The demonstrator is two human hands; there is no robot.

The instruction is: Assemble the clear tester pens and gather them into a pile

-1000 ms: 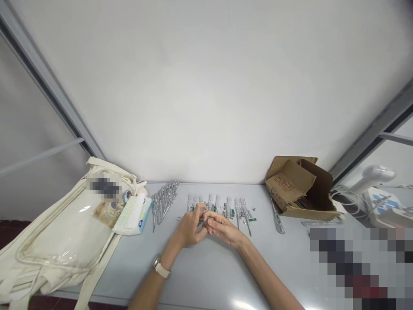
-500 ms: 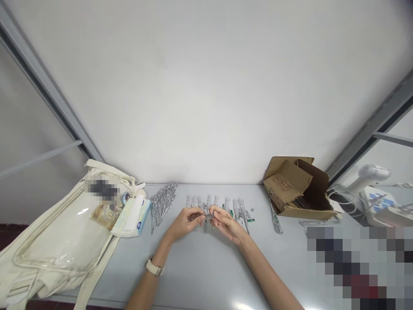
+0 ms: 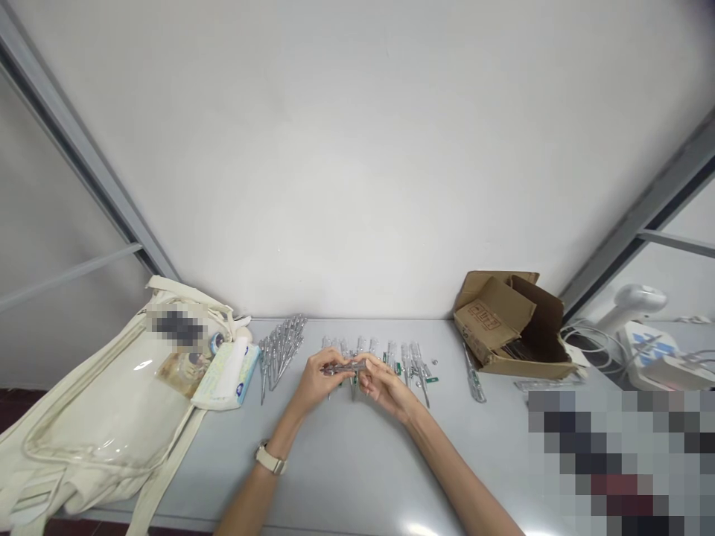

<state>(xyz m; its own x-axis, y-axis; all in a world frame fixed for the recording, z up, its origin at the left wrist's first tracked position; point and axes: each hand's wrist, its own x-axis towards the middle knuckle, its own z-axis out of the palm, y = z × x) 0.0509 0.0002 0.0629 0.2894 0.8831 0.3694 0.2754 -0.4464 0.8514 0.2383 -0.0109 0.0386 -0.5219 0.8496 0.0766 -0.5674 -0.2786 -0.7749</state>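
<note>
In the head view, the left hand [image 3: 317,385] and right hand [image 3: 389,388] pinch opposite ends of a clear screwdriver handle [image 3: 348,367] between thumbs and fingers; it lies crosswise above the middle of the grey table [image 3: 335,461]. Whether a shaft is attached is hidden by the fingers. Handling it well probably means keeping both ends in line, pressing gently, and staying low over the surface. A row of clear-handled screwdrivers [image 3: 392,353] stretches along the table's back edge, with a fanned pile [image 3: 284,346] toward the back-left corner.
</note>
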